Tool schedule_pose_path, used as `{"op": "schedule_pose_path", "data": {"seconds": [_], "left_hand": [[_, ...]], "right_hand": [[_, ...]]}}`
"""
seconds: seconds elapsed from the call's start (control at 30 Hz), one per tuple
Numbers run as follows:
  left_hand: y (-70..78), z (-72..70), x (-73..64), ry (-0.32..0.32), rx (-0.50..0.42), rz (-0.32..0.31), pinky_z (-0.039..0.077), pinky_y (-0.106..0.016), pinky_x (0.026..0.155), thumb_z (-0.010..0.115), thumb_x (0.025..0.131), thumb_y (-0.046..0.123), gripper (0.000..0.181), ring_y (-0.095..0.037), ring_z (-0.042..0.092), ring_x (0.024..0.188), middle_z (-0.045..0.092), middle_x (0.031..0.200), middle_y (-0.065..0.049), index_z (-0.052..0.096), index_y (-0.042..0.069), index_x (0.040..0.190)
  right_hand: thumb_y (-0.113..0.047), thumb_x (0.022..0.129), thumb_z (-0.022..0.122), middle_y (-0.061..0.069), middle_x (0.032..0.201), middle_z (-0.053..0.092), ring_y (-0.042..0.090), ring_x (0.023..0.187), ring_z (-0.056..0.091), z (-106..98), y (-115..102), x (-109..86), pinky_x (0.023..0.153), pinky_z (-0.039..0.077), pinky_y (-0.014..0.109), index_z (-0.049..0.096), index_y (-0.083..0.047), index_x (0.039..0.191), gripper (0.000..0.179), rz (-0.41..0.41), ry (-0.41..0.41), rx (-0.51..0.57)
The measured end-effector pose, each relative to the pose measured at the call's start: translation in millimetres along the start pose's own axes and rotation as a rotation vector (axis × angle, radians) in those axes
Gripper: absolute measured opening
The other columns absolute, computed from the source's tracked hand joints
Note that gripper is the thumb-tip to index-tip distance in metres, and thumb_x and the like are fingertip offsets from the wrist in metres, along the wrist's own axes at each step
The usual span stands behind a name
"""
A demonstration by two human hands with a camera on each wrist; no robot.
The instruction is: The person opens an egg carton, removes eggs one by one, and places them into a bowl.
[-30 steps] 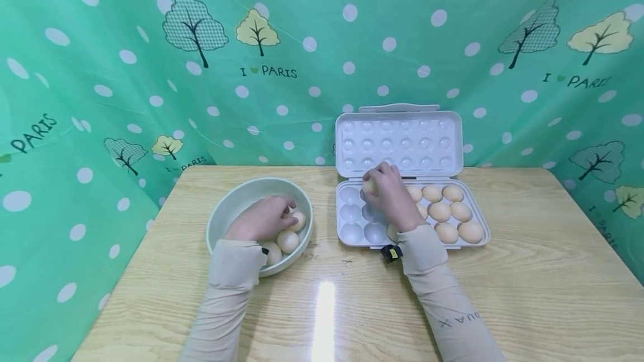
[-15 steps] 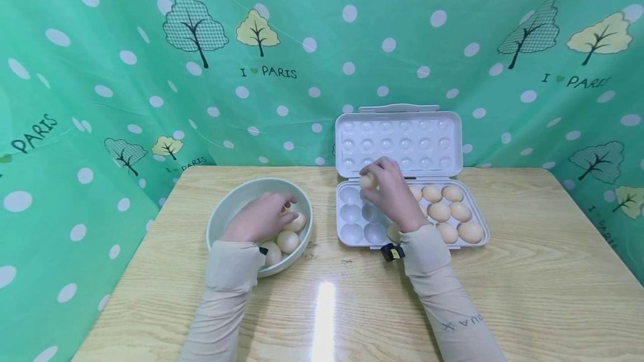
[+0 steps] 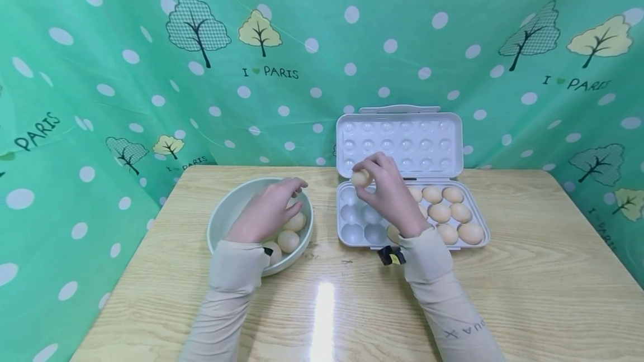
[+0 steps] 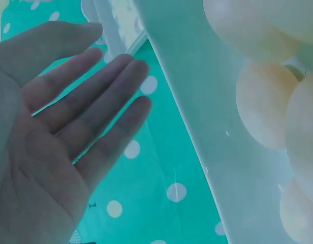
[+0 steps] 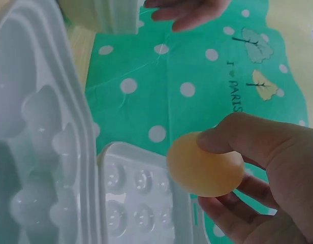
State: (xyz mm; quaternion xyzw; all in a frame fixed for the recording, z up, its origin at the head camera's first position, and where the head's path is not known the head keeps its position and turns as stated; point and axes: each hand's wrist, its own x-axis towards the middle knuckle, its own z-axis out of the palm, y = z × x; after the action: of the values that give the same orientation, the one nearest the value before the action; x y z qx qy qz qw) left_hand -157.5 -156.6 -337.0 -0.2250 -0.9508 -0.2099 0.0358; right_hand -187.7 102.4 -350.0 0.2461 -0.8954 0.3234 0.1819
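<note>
Between thumb and fingertips, my right hand [image 3: 391,197] pinches a light-brown egg [image 3: 360,178] over the back left of an egg box [image 3: 352,233]. That egg [image 5: 205,165] shows clearly in the right wrist view, clear of the box's hollows. Several eggs [image 3: 440,213] fill the right part of the box; bare hollows show at its left, and my hand hides some of the middle. My left hand [image 3: 266,211] hovers over a pale green bowl [image 3: 215,217] that holds several eggs [image 3: 288,241]. In the left wrist view its fingers [image 4: 95,109] are extended and hold nothing.
The box's dimpled lid [image 3: 399,144] stands raised behind it, close to a green dotted curtain [image 3: 282,127]. Bowl and box sit side by side on a wooden table [image 3: 324,272], with a gap of bare wood between them.
My right hand has risen slightly and shifted left with the egg. The left hand has lifted off the eggs in the bowl, its fingers now higher and straighter.
</note>
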Motion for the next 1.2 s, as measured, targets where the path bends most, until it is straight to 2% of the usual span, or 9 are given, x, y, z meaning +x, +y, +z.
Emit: {"op": "schedule_pose_path", "data": {"seconds": [0.23,0.4,0.57,0.8,1.03,1.2], "left_hand": [[4.2,1.8,1.8,0.046,0.011,0.048,0.053,-0.038,0.096,0.069,0.092,0.01,0.045,-0.022,0.064,0.112,0.063,0.128,-0.007,0.053,0.008,0.134],[6.0,0.8,1.5,0.054,0.022,0.059,0.054,-0.037,0.096,0.069,0.092,0.01,0.044,-0.022,0.064,0.111,0.063,0.128,-0.007,0.054,0.008,0.134],[10.7,-2.3,-2.3,0.067,0.026,0.099,0.054,-0.037,0.095,0.071,0.091,0.012,0.042,-0.021,0.065,0.11,0.064,0.127,-0.007,0.056,0.008,0.13],[20.5,-9.2,-6.7,0.079,0.014,0.134,0.055,-0.036,0.092,0.072,0.09,0.012,0.046,-0.021,0.066,0.108,0.064,0.126,-0.006,0.055,0.008,0.132],[28.7,-8.5,-7.1,0.1,-0.003,0.167,0.055,-0.034,0.091,0.074,0.089,0.012,0.05,-0.02,0.065,0.105,0.065,0.123,-0.006,0.052,0.006,0.133],[34.9,-6.4,-7.3,0.146,0.004,0.214,0.055,-0.031,0.09,0.074,0.089,0.014,0.046,-0.018,0.065,0.106,0.065,0.124,-0.005,0.054,0.007,0.13]], "right_hand": [[-0.002,0.08,0.078,0.008,0.112,0.057,0.026,0.107,0.052,-4.9,-18.4,0.7,0.091,0.05,0.039,0.068,-0.008,0.11,0.032,-0.052,-0.015,0.002],[-0.003,0.081,0.078,0.007,0.114,0.057,0.025,0.106,0.051,-1.2,-26.3,-0.2,0.088,0.05,0.036,0.067,-0.007,0.111,0.032,-0.118,-0.009,0.0],[-0.004,0.082,0.076,0.006,0.115,0.057,0.024,0.107,0.052,3.3,-34.8,-1.5,0.09,0.05,0.035,0.068,-0.007,0.11,0.03,-0.186,-0.012,0.005],[-0.004,0.083,0.076,0.004,0.115,0.057,0.021,0.107,0.052,3.1,-45.8,-3.8,0.09,0.05,0.034,0.068,-0.009,0.112,0.03,-0.199,-0.012,0.042],[-0.003,0.083,0.074,0.004,0.117,0.057,0.021,0.113,0.053,2.3,-56.5,-5.6,0.095,0.049,0.033,0.069,-0.008,0.112,0.031,-0.259,0.0,0.08],[-0.003,0.083,0.074,0.006,0.118,0.057,0.021,0.114,0.052,2.5,-62.3,-6.7,0.095,0.05,0.032,0.068,-0.007,0.114,0.032,-0.284,-0.007,0.103]]}}
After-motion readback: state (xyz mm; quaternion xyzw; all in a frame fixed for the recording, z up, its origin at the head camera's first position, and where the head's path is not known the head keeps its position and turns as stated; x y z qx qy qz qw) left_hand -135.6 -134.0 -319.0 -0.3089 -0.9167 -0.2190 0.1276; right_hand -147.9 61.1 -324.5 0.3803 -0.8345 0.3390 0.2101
